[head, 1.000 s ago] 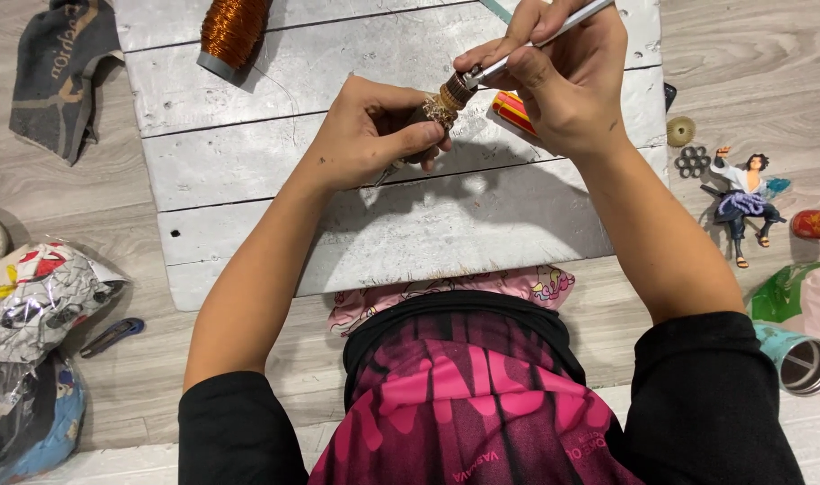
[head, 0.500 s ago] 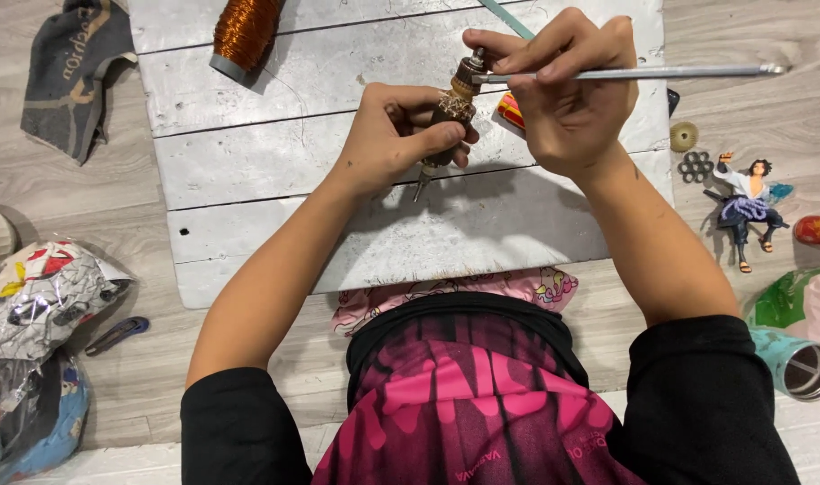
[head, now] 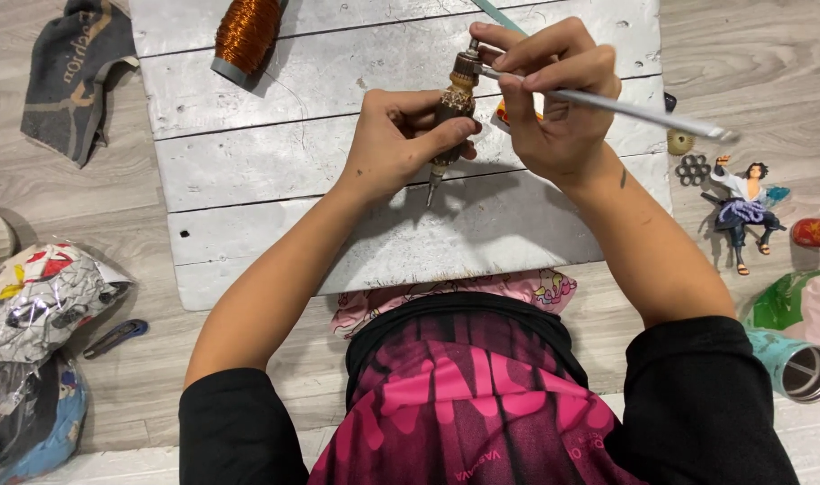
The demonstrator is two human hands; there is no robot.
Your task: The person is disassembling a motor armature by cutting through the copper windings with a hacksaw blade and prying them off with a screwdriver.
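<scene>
Brown bead-wrapped pen [head: 452, 112] clamped in left hand [head: 401, 139]; right hand [head: 554, 108] pinches a brush [head: 626, 108] at its top (painting step); steady tip contact needed.

floor: pale grey wood-look planks [head: 51, 207] | work surface: whitewashed plank board [head: 275, 171] lying flat on it, kinda scuffed with dark specks | light: soft and even from above, short shadows | no walls or windows in shot
</scene>
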